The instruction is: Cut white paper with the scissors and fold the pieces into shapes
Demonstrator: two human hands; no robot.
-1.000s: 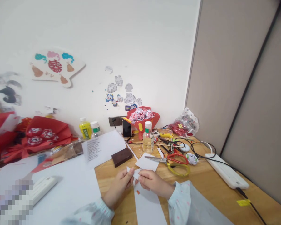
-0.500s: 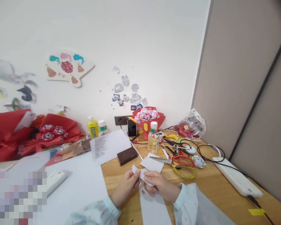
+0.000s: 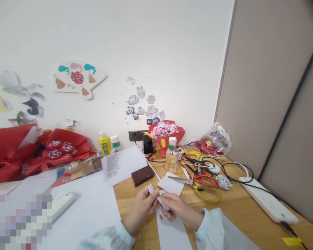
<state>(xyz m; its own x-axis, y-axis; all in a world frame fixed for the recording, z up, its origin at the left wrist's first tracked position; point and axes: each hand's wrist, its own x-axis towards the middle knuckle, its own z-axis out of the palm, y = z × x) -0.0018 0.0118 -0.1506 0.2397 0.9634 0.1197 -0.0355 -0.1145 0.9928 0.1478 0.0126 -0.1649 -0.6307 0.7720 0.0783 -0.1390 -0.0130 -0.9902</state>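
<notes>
My left hand and my right hand meet low in the middle of the view, above the wooden table. Both pinch one small folded white paper piece, the left at its upper tip and the right along its lower part. A long white paper strip lies on the table under my hands. A white paper square rests just beyond them, and red-and-yellow scissors lie to its right.
A dark brown block, a printed sheet, a clear bottle, a phone and a red paper bouquet stand behind. Black cables and a white power strip run along the right. Red bouquets and white sheets fill the left.
The view has shifted a little, so everything sits further right and lower. My fingers have worked the small paper piece closer together, and its free tip looks more folded up.
</notes>
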